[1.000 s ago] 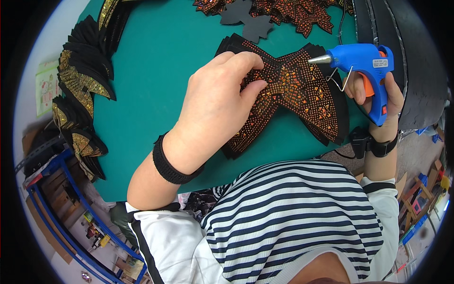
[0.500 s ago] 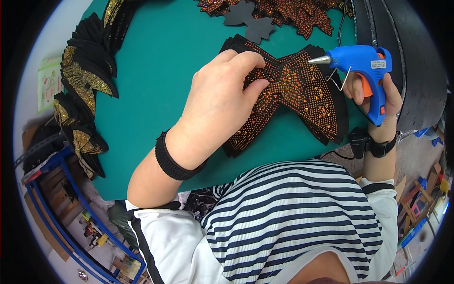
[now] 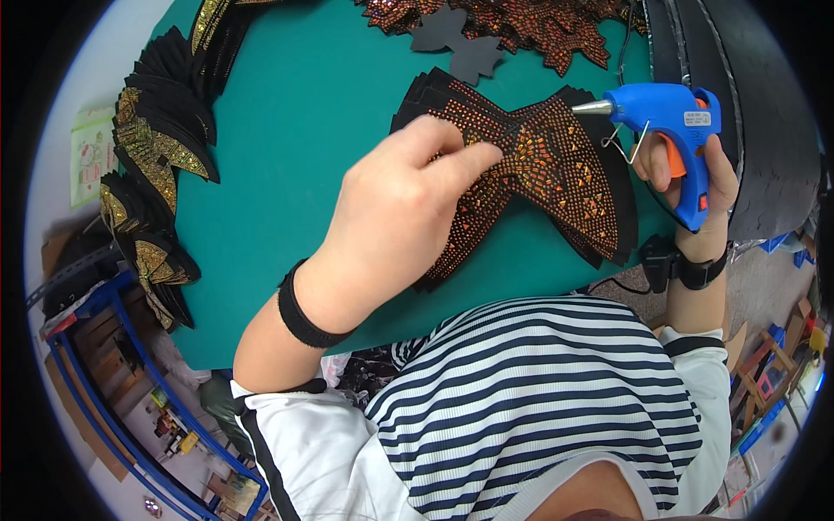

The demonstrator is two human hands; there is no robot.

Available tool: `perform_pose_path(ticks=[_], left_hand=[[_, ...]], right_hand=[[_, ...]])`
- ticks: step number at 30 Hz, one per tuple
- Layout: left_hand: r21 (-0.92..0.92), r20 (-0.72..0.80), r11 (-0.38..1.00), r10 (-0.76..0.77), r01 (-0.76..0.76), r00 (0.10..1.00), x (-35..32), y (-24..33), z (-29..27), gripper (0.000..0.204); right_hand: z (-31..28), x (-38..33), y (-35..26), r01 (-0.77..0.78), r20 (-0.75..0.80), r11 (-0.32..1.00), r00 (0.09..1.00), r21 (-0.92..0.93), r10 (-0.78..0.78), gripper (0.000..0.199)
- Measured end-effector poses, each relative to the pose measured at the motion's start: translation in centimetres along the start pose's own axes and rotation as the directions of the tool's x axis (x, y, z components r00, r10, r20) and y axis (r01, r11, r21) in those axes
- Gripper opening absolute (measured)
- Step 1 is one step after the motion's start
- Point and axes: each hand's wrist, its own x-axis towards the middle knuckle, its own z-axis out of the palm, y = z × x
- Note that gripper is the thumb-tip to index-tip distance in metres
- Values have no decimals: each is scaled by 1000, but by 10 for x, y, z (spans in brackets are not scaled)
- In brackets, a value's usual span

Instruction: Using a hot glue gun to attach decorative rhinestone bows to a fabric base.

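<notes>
A black bow [image 3: 591, 178], covered in orange and copper studs, lies on a stack of similar dark pieces on the green table mat. My left hand [image 3: 404, 195] covers much of the bow's left wing, its fingers curled and its thumb resting near the knot. The other fingertips are partly hidden behind the hand. In my right hand [image 3: 717, 178] is a blue glue gun [image 3: 669, 113] with an orange trigger. Its metal nozzle points left, above the upper part of the bow's right wing.
Black pieces with gold sequins [image 3: 156, 161] line the mat's left edge. Orange-studded leaf-shaped pieces [image 3: 556, 35] and plain grey-black leaf shapes [image 3: 473, 52] lie at the far side. A black curved panel [image 3: 773, 113] stands at right. The green mat [image 3: 269, 174] spreads at left.
My left hand has moved slightly down and toward me, with its fingers curling more. The bow's left wing has shifted a little. The glue gun has barely moved.
</notes>
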Motion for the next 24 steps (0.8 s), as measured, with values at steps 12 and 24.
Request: perform_pose_path(ticks=[12, 24], left_hand=[[215, 155, 970, 86, -118, 984, -5, 16, 5, 37], [231, 148, 969, 59, -92, 987, -10, 18, 10, 38]], right_hand=[[-1, 1, 1, 0, 32, 1000, 999, -4, 0, 54], [0, 2, 0, -6, 33, 1000, 999, 13, 5, 55]])
